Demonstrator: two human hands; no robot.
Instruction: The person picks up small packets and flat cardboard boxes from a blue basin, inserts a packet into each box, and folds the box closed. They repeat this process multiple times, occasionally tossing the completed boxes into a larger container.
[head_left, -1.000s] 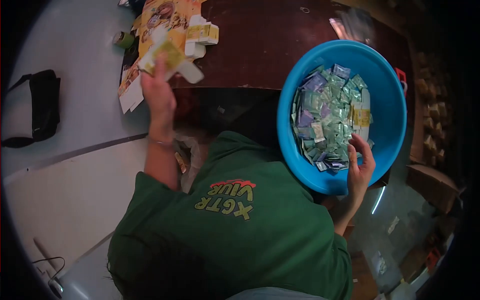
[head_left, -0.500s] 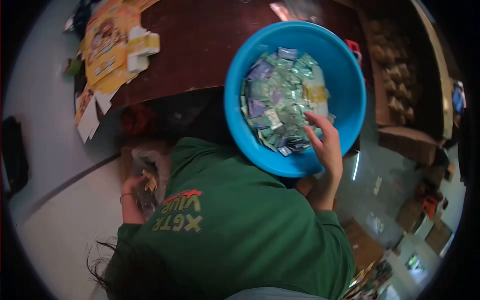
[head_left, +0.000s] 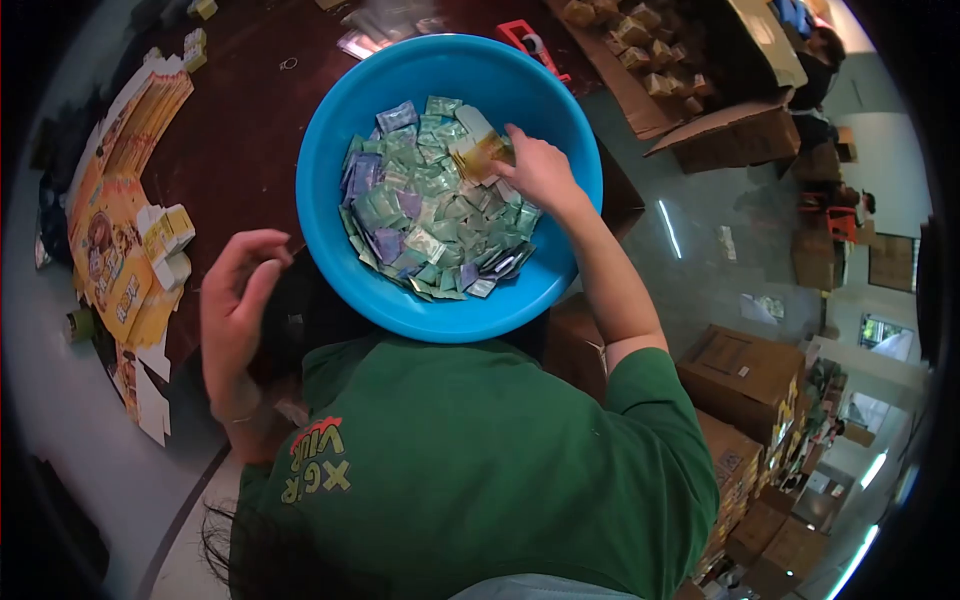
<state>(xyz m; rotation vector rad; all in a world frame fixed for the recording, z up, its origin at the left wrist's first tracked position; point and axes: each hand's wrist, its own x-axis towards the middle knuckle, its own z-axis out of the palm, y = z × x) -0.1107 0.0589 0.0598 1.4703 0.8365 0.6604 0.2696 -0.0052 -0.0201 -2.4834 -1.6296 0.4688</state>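
A blue plastic basin [head_left: 330,270] holds a heap of small green and purple sachets [head_left: 410,200]. At the heap's right side, my right hand [head_left: 545,175] has its thumb and fingers closed at the edge of a small white-and-yellow carton [head_left: 478,135], which lies tilted on the sachets. Some of my right fingers are hidden. My left hand [head_left: 235,300] is raised to the left of the basin, fingers bent and the thumb apart from them. Nothing shows in it.
Flattened orange printed cartons [head_left: 115,240] and small white-yellow boxes [head_left: 165,240] lie on the dark red table [head_left: 240,110]. A red tape dispenser [head_left: 535,50] is behind the basin. Brown boxes [head_left: 740,370] stand right; an open carton [head_left: 730,130] holds small packs. A person is far right.
My left hand has come up out of the plastic-lined box at lower left to beside the basin. My right hand has moved over the sachets to the small carton. The view has shifted.
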